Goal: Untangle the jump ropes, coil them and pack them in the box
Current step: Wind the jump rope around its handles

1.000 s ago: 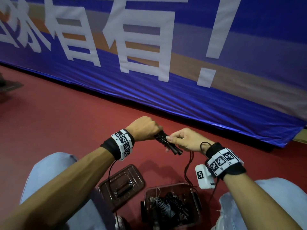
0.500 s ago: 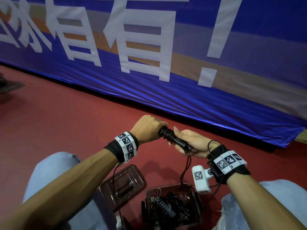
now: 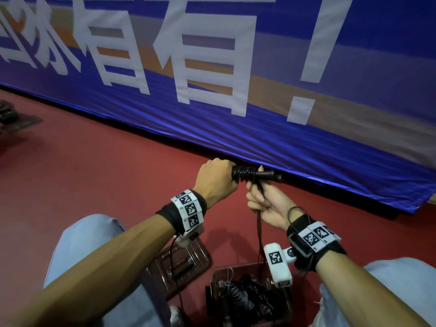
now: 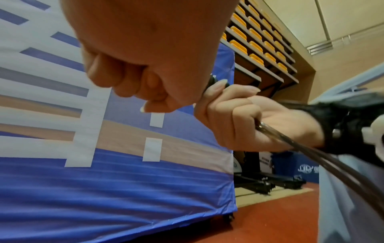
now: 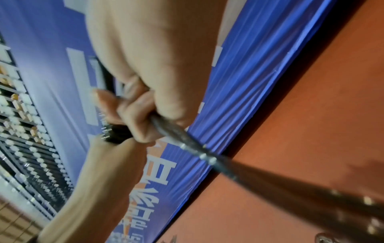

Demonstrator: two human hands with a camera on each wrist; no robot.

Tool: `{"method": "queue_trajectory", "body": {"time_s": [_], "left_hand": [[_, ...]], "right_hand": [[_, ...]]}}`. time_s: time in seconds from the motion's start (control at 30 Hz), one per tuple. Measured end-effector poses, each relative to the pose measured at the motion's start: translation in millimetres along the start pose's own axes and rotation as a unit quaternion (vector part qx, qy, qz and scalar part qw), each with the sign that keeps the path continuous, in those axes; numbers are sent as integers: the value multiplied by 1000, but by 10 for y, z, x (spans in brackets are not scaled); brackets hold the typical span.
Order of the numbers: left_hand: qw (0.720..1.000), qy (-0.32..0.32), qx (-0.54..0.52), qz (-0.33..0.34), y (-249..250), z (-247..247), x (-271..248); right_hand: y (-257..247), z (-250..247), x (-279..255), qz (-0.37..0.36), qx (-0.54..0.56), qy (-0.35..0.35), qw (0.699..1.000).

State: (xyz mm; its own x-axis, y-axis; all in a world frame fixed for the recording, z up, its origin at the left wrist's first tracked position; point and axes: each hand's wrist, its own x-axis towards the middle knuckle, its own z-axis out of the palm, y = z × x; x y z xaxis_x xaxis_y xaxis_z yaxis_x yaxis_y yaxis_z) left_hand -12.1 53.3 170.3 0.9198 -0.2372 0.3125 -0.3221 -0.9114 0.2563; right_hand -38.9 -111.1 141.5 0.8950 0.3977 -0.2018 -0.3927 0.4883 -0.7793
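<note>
My left hand (image 3: 218, 180) grips one end of a pair of black jump rope handles (image 3: 257, 174), held level above the red floor. Black cord is wound around the handles close to that fist. My right hand (image 3: 262, 200) sits just under the handles and grips the rope cord (image 3: 259, 232), which hangs down into the brown box (image 3: 236, 266). Coiled ropes (image 3: 247, 296) lie inside the box. The left wrist view shows the fist (image 4: 145, 82) beside the right hand (image 4: 239, 118), with the cord (image 4: 311, 156) leaving its palm. The right wrist view shows the same cord (image 5: 207, 157).
The box's lid (image 3: 200, 258) lies on the floor to the left of the box, between my knees (image 3: 77, 251). A tall blue banner (image 3: 259, 126) stands close in front. A dark object (image 3: 7, 114) sits at the far left on the floor.
Both hands have risen and moved forward. The handles turned from a downward slant to level. My right hand left the handles' end and now grips the cord beneath them.
</note>
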Motion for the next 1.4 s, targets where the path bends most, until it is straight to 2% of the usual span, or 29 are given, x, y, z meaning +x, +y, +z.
{"method": "queue_trajectory", "body": {"time_s": [0.1,0.2,0.27,0.33,0.4,0.47,0.53,0.67,0.73,0.83,0.93,1.0,1.07,1.17,1.27,1.33,1.4], "left_hand": [[995,-40,85,-39,2,101,9],[986,-86,141,-36,13,249,-29],[979,-112,171,-25,26,327,-46],[972,-130,195,-18,55,367,-50],[966,-141,217,-18,91,374,-52],[960,-151,234,-20,112,369,-53],[955,-167,245,-22,103,378,-61],[938,-230,261,3,61,425,-92],[931,-252,259,46,26,410,-80],[921,-231,285,131,-60,271,-10],[898,-218,316,214,-157,137,53],[880,-218,329,264,-190,80,64],[867,-200,333,311,-190,51,74],[861,-153,313,371,-181,-31,109],[860,-75,272,426,-275,-79,146],[866,-19,240,439,-337,-99,161],[877,32,200,435,-363,-135,165]], "right_hand": [[146,-35,168,24,9,93,995],[247,-44,232,75,-4,193,978],[265,-26,223,117,-59,225,966],[240,-28,194,137,-166,237,947],[189,-56,160,119,-330,245,904],[138,-81,137,112,-450,231,856],[100,-100,110,112,-529,208,815],[81,-217,53,21,-702,179,689],[65,-278,8,-20,-727,156,668],[8,-319,-43,-63,-729,102,674],[-52,-280,-76,-112,-732,70,669],[-76,-254,-89,-101,-725,46,680],[-59,-232,-108,-53,-715,2,697],[17,-253,-95,-11,-647,-56,760],[40,-231,-76,3,-578,-71,813],[-22,-177,-98,10,-512,-91,854],[-109,-136,-127,15,-475,-99,874]]}}
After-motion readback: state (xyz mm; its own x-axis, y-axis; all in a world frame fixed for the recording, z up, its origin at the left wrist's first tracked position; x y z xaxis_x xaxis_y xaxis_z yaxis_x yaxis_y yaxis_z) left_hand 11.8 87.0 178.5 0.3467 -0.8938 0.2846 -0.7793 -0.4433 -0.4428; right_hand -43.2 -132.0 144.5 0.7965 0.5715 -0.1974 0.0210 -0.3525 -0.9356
